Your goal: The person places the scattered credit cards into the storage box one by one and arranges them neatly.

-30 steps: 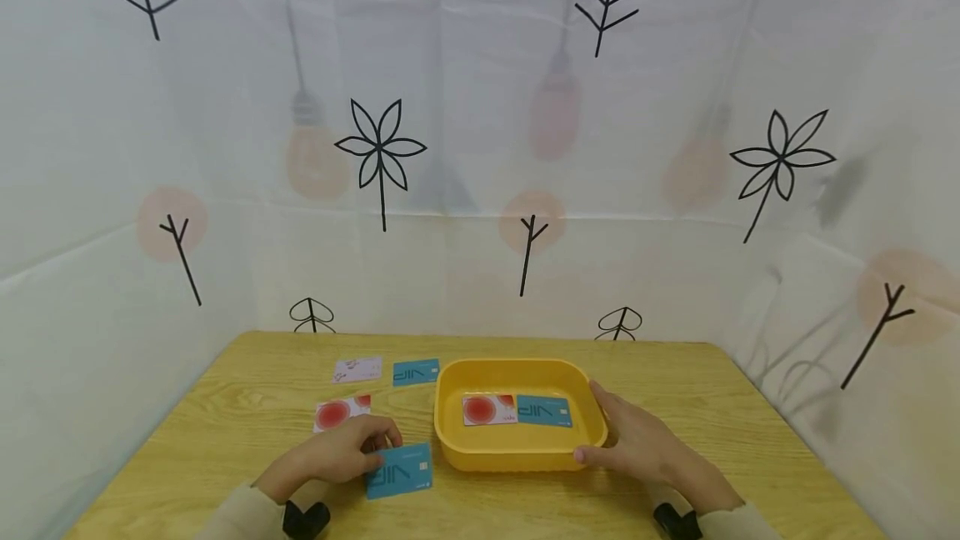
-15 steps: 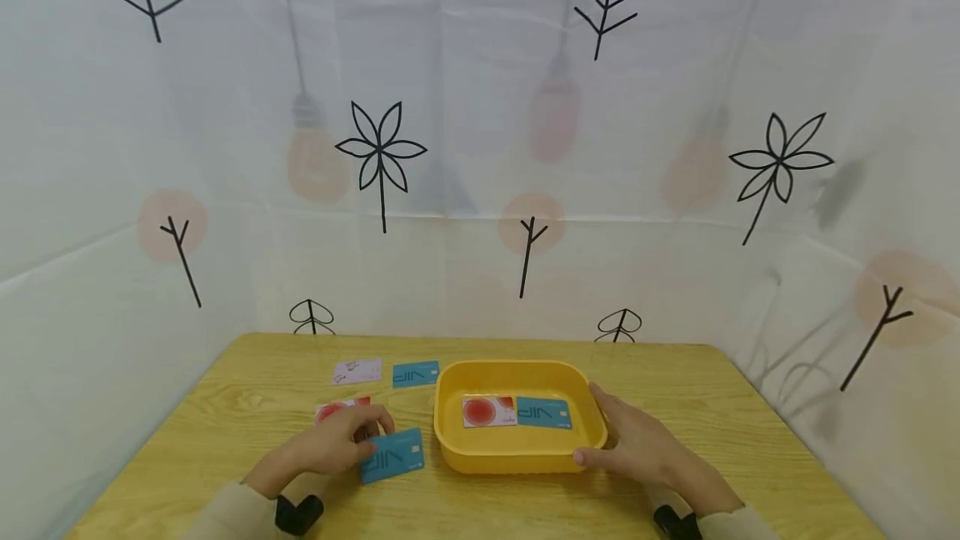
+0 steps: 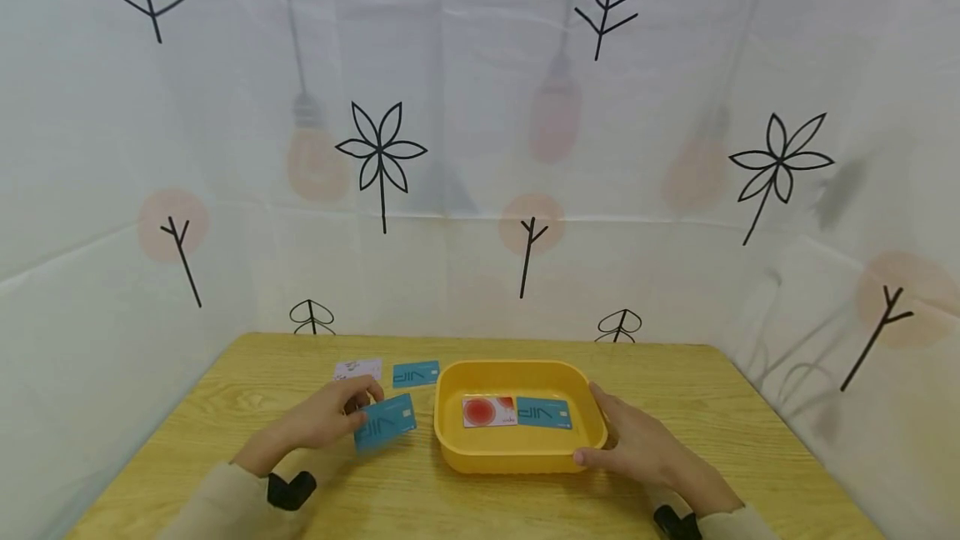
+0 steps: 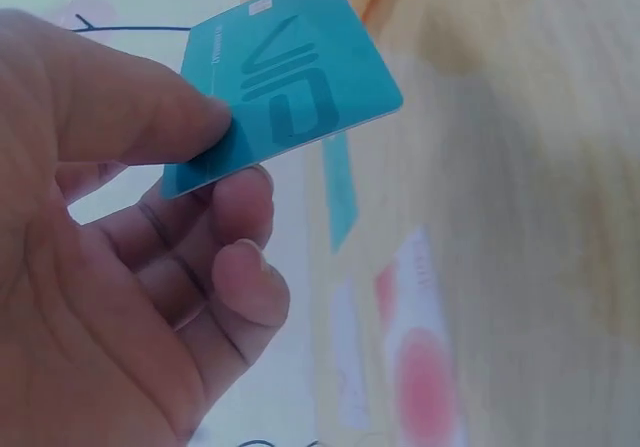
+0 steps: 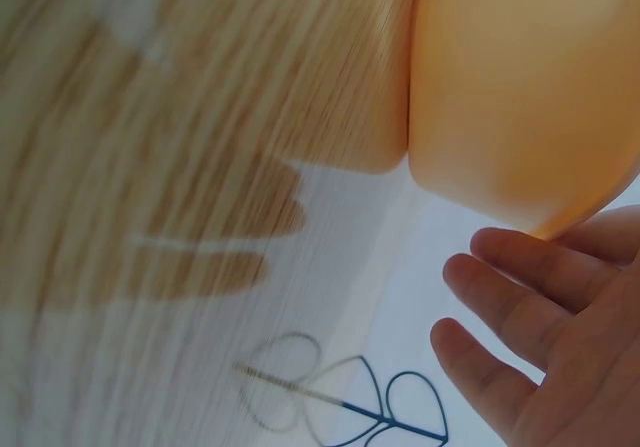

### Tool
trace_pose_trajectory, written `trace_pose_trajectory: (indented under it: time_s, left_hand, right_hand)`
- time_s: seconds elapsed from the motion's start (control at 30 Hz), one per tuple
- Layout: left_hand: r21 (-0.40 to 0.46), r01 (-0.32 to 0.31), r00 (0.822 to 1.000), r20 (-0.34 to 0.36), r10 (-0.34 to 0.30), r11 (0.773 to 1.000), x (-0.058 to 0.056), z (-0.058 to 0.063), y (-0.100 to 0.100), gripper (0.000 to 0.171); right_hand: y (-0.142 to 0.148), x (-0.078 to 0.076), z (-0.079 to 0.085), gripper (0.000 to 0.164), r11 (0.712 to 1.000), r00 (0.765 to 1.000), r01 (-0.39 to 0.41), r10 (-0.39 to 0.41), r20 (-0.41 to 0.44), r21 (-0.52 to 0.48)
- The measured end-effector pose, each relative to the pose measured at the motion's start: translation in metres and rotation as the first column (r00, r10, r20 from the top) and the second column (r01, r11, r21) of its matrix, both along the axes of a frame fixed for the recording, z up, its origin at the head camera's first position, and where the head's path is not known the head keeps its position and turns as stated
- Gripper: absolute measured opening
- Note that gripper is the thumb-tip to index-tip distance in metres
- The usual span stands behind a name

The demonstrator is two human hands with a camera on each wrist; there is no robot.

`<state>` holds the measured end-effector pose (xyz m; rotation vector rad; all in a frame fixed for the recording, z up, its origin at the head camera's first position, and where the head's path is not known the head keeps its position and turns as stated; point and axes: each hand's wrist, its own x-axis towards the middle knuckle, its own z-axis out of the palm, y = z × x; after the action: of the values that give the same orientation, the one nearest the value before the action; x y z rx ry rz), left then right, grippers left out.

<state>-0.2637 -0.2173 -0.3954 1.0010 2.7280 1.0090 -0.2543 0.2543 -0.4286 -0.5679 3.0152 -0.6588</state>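
In the transfer step, seemingly, the left hand (image 3: pixel 324 417) pinches a blue card (image 3: pixel 388 422); the right hand (image 3: pixel 641 442), fingers (image 5: pixel 510 309) loose, touches the yellow tray (image 3: pixel 521 462); entry likely calls for lift

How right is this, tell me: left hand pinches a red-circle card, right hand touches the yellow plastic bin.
Red-circle is wrong: the left wrist view shows the left hand pinching a blue VIP card. The right hand does touch the yellow plastic bin.

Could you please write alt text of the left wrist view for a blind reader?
A left hand pinches a tilted teal VIP card above a wood-grain table. Blurred beyond it on the table lie a second teal card, a pale card and a white card with a red circle.
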Motion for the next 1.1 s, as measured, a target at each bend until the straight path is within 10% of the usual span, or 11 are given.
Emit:
trace_pose_trajectory:
  time_s: [0.63, 1.1]
  left_hand:
    - [0.0, -0.088, 0.991, -0.105, 0.087, 0.996, -0.019, 0.028, 0.025, 0.025]
    - [-0.009, -0.004, 0.995, -0.1, 0.003, 1.0, -0.025, 0.032, 0.071, 0.025]
  right_hand:
    - [-0.001, 0.001, 0.001, 0.105, 1.0, 1.0, 0.005, -0.005, 0.003, -0.003]
    - [-0.001, 0.002, 0.002, 0.106, 1.0, 1.0, 0.004, -0.004, 0.004, 0.0]
